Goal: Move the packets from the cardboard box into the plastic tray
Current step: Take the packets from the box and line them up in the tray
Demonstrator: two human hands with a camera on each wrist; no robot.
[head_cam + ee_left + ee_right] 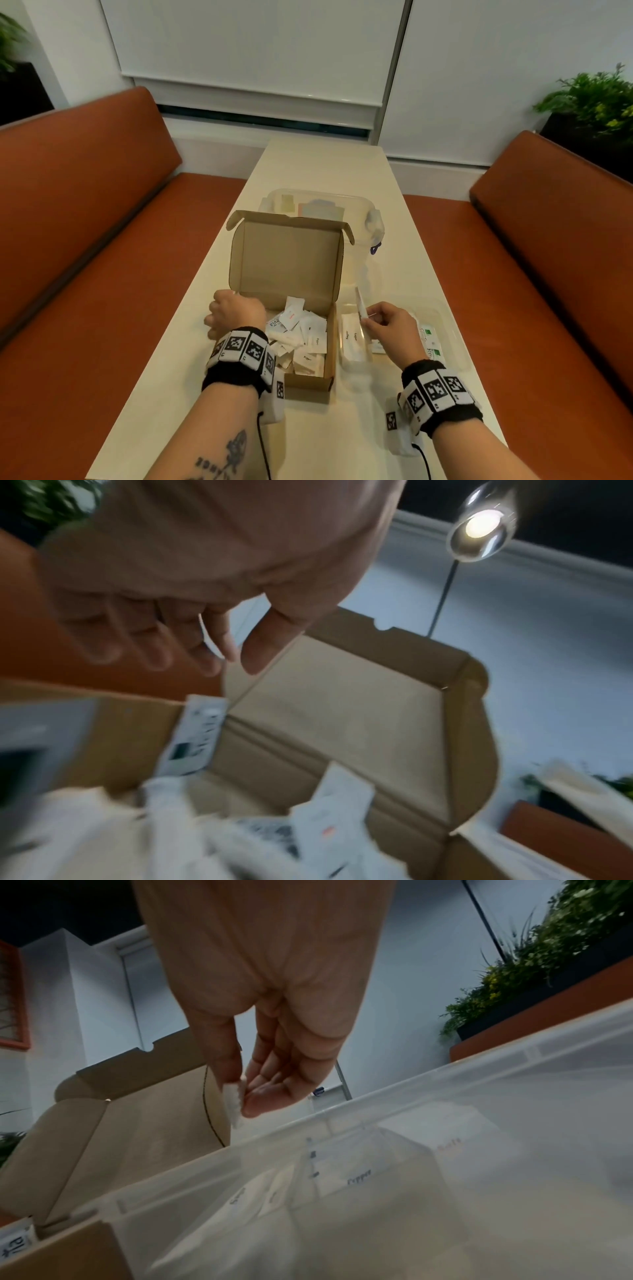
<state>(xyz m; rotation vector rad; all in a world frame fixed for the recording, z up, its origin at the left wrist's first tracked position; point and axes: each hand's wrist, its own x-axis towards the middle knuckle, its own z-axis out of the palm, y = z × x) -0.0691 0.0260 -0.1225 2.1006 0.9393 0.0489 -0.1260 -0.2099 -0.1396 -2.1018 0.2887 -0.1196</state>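
Observation:
An open cardboard box (pixel 308 384) with its lid standing up holds a heap of white packets (pixel 301 334) in the middle of the table. My left hand (pixel 236 310) hovers at the box's far left corner, fingers loose and holding nothing (pixel 232 661). To the right lies the clear plastic tray (pixel 455 337), with several packets in its compartments, some marked Sugar or Pepper (pixel 359 1180). Over the tray's left end my right hand (pixel 371 317) pinches one white packet (pixel 361 303) between thumb and fingers (pixel 234 1104).
A clear lidded plastic container (pixel 325 205) stands right behind the box lid. Orange benches (pixel 85 240) run along both long sides of the narrow cream table (pixel 325 445). Plants (pixel 596 99) sit behind the right bench.

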